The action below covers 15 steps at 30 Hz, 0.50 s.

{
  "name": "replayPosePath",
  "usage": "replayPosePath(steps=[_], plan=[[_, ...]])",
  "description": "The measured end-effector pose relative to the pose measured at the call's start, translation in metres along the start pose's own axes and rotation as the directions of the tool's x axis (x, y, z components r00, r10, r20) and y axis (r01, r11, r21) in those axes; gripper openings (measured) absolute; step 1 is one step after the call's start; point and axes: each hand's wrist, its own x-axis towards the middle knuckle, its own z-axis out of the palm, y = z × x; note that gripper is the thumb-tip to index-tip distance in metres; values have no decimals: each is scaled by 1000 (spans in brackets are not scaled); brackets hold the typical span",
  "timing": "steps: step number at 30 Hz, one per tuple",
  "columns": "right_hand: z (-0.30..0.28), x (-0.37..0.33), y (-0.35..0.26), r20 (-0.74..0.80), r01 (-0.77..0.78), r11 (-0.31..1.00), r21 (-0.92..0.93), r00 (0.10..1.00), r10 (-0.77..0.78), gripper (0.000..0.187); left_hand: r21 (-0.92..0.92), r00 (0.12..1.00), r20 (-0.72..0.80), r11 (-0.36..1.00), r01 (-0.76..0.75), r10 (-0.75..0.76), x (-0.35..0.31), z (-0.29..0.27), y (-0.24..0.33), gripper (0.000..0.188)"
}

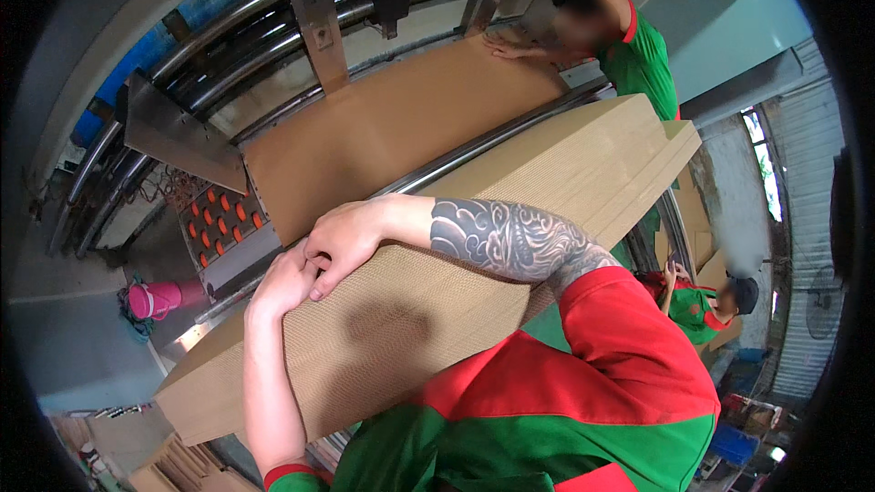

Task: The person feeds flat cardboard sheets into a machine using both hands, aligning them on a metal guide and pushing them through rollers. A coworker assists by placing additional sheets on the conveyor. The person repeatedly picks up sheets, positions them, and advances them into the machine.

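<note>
My left hand (284,281) and my right hand (351,232) meet over the far edge of a thick stack of brown corrugated cardboard sheets (419,319). The right hand's fingers are curled in against the left hand, its thumb pointing down along the stack, and nothing shows in its grip. The left hand's fingers are mostly hidden where the two hands overlap. Both forearms lean across the stack. Just beyond it, a flat cardboard sheet (401,123) lies on the bed of a machine, touched by neither of my hands.
A metal bar (497,139) runs between stack and sheet. Machine rollers (241,14) and metal brackets (314,18) stand beyond. A co-worker (643,50) at the far right has a hand on the sheet. Orange rollers (219,214), a pink bucket (153,301) and another person (702,305) are around.
</note>
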Motion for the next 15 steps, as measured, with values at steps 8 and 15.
replayPosePath(steps=[8, 15], plan=[[0, 6, -3, -15, 7, 1000, 4, 1000, -7, 81, 17, 1000, -4, 1000, -3, 3, -3, -4, -3, 40], [1, 11, -6, -5, 1, 1000, 28, 1000, -1, 81, -53, 1000, -1, 998, -18, 18, -4, -5, -14, 40]])
